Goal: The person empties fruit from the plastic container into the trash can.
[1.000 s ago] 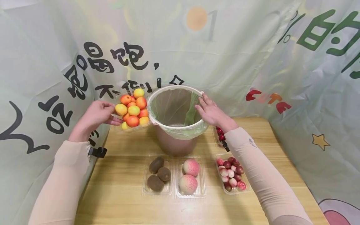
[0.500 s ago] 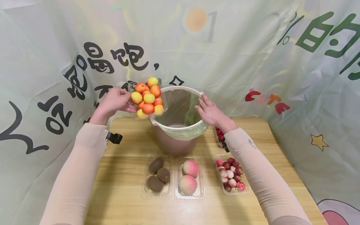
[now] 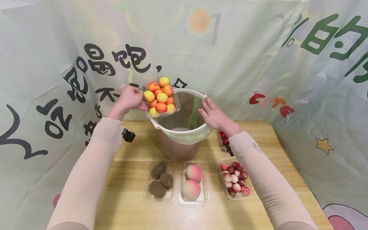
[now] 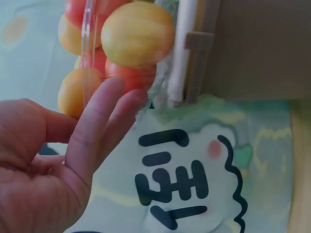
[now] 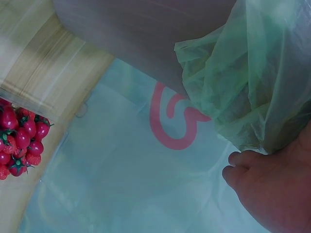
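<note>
My left hand (image 3: 130, 99) holds a clear plastic tray of orange and yellow apricots (image 3: 159, 96), tilted over the left rim of a brown bin (image 3: 178, 147) lined with a green bag (image 3: 195, 135). In the left wrist view my fingers (image 4: 95, 126) lie along the tray's clear wall, with the apricots (image 4: 136, 34) close to the bin's rim (image 4: 181, 53). My right hand (image 3: 214, 115) rests with straight fingers on the bin's right rim. In the right wrist view only my thumb side (image 5: 272, 187) shows, under the green bag (image 5: 252, 77).
On the wooden table (image 3: 129, 204) in front of the bin lie clear trays of kiwis (image 3: 159, 183), two peaches (image 3: 192, 181) and small red-and-white fruits (image 3: 235, 179). A tray of cherry tomatoes (image 5: 19, 138) lies behind my right forearm. Printed cloth hangs all around.
My left hand has carried the apricot tray up and to the right, from beside the bin to over its left rim. The right hand has stayed on the rim.
</note>
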{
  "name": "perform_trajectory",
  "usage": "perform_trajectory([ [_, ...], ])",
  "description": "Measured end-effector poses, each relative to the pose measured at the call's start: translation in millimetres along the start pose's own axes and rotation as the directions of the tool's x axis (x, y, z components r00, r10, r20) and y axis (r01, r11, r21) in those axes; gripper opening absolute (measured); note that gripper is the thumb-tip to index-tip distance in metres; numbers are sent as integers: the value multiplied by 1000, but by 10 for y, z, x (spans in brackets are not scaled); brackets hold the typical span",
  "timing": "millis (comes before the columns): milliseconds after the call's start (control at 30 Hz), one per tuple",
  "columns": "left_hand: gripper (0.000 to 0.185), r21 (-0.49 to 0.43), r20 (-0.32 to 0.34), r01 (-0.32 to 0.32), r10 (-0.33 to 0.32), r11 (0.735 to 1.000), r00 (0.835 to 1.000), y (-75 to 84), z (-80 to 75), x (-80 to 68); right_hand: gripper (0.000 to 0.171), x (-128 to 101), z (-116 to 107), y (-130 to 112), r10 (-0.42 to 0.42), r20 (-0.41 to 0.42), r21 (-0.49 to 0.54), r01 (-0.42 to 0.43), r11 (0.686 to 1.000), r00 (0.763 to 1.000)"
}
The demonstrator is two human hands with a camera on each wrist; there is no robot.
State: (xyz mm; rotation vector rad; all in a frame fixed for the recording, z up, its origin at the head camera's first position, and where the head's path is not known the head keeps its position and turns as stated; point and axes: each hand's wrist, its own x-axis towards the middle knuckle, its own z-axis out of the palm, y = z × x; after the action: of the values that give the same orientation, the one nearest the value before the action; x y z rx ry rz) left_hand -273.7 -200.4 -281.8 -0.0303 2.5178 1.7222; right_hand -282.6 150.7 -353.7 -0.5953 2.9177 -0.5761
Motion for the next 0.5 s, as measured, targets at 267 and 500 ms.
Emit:
perform_trajectory([
  [267, 34, 93, -53, -40, 45, 995, 998, -56, 178, 124, 71, 4, 7, 15, -3, 3, -5, 3, 1000, 1000],
  [500, 28, 112, -100, -95, 106, 989, 989, -105, 315, 217, 69, 11, 4, 21, -15, -4, -3, 15, 1000, 1000],
])
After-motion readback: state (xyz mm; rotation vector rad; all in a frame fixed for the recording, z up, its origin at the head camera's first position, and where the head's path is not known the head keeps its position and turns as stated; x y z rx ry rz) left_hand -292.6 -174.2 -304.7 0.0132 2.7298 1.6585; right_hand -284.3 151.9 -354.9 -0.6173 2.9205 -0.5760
